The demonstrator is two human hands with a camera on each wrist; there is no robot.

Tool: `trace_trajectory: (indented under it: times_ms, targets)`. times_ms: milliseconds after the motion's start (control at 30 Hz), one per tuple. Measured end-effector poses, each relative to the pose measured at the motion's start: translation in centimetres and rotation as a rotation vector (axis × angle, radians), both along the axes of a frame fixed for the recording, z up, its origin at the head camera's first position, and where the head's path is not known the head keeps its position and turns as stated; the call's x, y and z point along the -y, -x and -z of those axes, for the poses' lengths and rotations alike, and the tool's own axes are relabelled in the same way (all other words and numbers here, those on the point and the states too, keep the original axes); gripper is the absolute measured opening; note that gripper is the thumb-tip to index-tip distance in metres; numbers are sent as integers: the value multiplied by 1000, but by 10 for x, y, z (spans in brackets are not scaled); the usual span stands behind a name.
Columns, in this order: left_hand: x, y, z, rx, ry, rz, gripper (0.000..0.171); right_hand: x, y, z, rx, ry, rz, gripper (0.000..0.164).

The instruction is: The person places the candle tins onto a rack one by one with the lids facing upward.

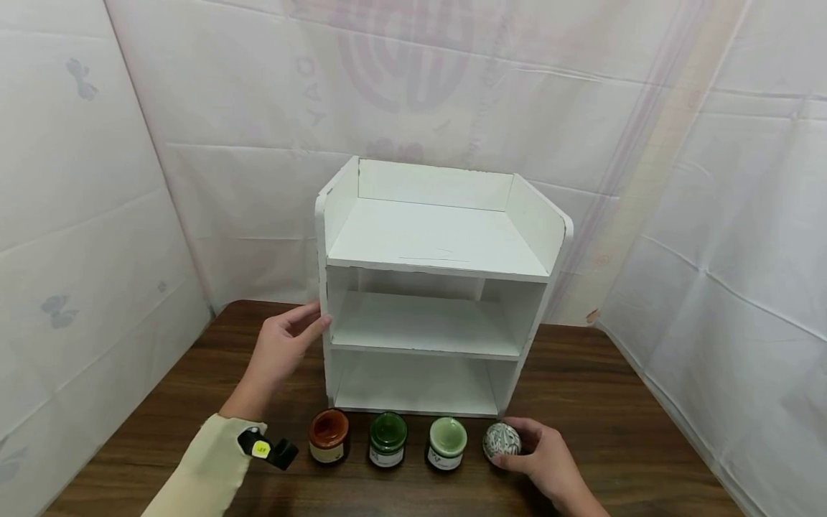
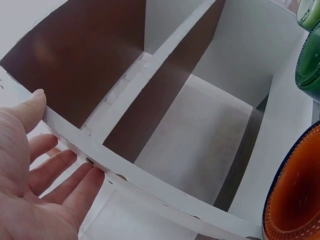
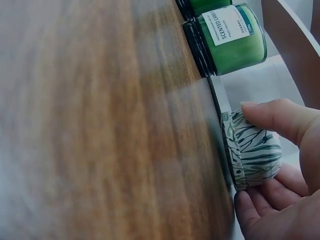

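Note:
A white shelf unit (image 1: 426,345) stands on the table, and my left hand (image 1: 287,341) holds the front edge of its left side panel. The thumb (image 2: 31,111) lies on that edge, while the other fingers touch the panel's outer side. To the right of the shelf's front, my right hand (image 1: 539,456) grips a small round tin (image 1: 502,439) with a green-and-white leaf pattern. In the right wrist view the thumb and fingers lie on opposite sides of the tin (image 3: 257,150), its rim down at the table.
Lined up before the shelf are an amber glass jar (image 1: 328,436), a dark green jar (image 1: 388,439) and a light green scented candle jar (image 1: 446,443). The light green candle jar (image 3: 232,40) stands on its black lid. White sheeting (image 1: 226,108) surrounds the wooden table (image 1: 614,402).

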State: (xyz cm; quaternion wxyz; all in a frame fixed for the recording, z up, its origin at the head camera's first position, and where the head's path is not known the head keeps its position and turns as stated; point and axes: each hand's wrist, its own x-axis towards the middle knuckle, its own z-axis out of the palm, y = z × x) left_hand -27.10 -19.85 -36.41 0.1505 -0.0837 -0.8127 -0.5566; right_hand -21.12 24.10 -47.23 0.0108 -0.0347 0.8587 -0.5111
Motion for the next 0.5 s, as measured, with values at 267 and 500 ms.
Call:
trace_trajectory:
  times_ms: [267,500]
  targets:
    - [0,0,1,1,-4,4,59,2,-2,-9,-15,12,-7,64]
    - [0,-1,0,7,-11,13,61,4,-4,-18,-51,-13,9,61]
